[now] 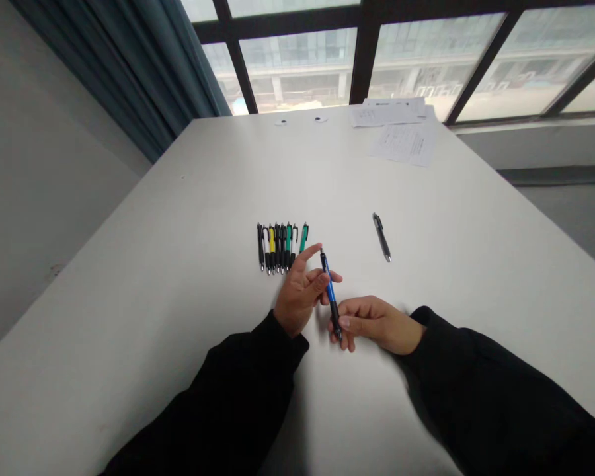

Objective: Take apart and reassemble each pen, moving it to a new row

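On the white tabletop, a tight row of multicoloured plastic click pens lies just beyond the half-open left hand, whose fingers reach a slim blue-and-black pen. The right hand pinches that pen's lower end. Well rightward lies a lone grey pen, with white paper sheets near the far edge.
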`<state>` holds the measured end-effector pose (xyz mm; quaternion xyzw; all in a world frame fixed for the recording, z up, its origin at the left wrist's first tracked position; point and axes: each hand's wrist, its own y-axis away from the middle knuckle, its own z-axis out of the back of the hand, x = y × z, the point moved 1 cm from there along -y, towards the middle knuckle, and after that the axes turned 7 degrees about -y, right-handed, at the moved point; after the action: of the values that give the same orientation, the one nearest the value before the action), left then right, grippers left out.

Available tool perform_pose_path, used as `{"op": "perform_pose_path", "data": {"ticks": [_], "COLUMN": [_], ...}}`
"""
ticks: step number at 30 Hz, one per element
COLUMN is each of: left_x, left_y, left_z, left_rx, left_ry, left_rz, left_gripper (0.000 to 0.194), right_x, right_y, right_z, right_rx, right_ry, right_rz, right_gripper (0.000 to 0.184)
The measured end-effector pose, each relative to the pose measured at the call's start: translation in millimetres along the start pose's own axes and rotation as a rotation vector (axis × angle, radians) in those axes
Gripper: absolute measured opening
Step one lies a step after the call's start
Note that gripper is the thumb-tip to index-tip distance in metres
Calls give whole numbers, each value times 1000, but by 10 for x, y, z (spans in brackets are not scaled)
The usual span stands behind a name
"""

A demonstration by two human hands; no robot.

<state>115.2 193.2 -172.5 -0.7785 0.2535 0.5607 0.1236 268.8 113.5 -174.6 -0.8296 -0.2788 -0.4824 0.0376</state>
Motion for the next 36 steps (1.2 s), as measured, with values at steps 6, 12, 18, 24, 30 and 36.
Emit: {"op": "perform_pose_path", "data": {"ticks": [6, 12, 18, 24, 30, 36], "left_x": [14, -11, -6, 28, 60, 94], "left_y": [3, 8, -23, -35, -19, -7], "left_z": [-14, -28, -9, -13, -7, 3], "left_rx": [79, 74, -88, -228, -266, -196], "left_ry": [-41, -43, -142, -243, -328, -420], "left_rz": [44, 38, 13, -19, -15, -3], "left_gripper": [60, 62, 70, 73, 80, 55], "right_x": [-22, 7, 50, 50, 77, 284], "right_y": [13, 1, 72, 127, 39, 30], "right_z": [27, 14, -78, -172, 138, 431], "right_rx": [-3, -34, -191, -334, -742, -1001], "right_ry": [-6, 10, 352, 1369, 1736, 1793], "right_rz": [-15, -11, -28, 199, -32, -243], "right_gripper": [30, 34, 36, 25, 28, 29]}}
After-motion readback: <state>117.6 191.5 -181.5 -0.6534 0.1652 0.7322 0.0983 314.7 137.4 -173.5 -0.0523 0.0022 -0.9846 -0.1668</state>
